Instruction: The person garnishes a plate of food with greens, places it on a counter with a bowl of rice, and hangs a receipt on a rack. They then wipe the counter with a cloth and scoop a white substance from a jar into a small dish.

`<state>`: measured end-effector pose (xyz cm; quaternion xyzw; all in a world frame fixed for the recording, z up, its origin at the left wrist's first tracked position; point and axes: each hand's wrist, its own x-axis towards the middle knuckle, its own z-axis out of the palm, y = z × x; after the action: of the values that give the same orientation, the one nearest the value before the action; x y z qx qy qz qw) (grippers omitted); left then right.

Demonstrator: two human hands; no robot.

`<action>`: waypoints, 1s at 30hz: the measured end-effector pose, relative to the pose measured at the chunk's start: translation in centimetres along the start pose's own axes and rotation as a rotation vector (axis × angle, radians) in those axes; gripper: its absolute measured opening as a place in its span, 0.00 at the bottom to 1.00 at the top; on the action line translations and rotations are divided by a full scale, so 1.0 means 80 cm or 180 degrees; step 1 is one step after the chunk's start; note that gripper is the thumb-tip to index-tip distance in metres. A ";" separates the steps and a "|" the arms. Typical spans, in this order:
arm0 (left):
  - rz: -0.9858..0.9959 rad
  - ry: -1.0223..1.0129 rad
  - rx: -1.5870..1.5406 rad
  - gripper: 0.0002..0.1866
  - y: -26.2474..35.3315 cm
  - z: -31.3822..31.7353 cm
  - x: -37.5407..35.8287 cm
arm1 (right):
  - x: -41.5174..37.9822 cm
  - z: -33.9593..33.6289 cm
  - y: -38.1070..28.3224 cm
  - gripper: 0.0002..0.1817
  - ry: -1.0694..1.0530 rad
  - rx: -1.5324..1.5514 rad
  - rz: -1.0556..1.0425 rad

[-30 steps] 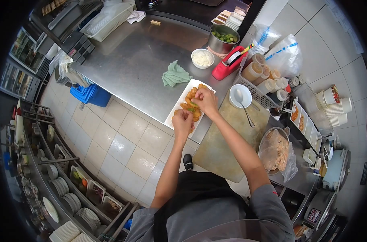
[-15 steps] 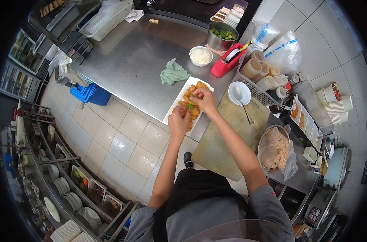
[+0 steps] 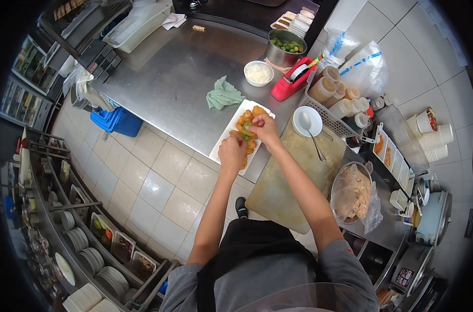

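A long white rectangular plate [image 3: 220, 147] lies at the steel counter's front edge, covered with golden-brown fried food [image 3: 258, 111]. Green herb leaves [image 3: 245, 126] lie on the middle of the food. My right hand [image 3: 266, 129] pinches at the leaves from the right, fingertips on the green. My left hand [image 3: 231, 152] is closed low over the plate's near half, fingertips pressed together beside more green; what they hold is hidden. A crumpled green cloth [image 3: 223, 94] lies just beyond the plate.
To the right, a cutting board [image 3: 278, 192] carries a white bowl [image 3: 303, 117] with a spoon [image 3: 317, 144]. Behind are a bowl of white shreds [image 3: 258, 73], a red tape dispenser [image 3: 290, 85], a pot of green vegetables [image 3: 285, 52] and a basket of sauce bottles [image 3: 324, 88].
My left hand has shifted slightly right and up over the food, its fingers closing further. My right hand has moved slightly, and more green shows by its fingertips. The plate stays in place.
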<state>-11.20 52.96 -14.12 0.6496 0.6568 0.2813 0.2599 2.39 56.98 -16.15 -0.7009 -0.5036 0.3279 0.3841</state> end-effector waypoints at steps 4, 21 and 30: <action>-0.0030 -0.0098 0.0079 0.08 0.002 -0.003 0.003 | -0.001 -0.008 -0.013 0.22 0.0060 -0.0083 0.0429; 0.0024 -0.0088 0.0375 0.08 0.011 -0.002 0.017 | -0.002 -0.007 -0.016 0.25 0.0110 0.0142 0.0862; 0.0027 -0.0099 0.0696 0.08 0.019 -0.007 0.018 | -0.008 -0.014 -0.025 0.25 0.0136 0.0126 0.0935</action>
<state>-10.58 54.34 -12.62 0.6811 0.6767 0.1989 0.1966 2.24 56.53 -13.84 -0.7662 -0.3808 0.3754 0.3563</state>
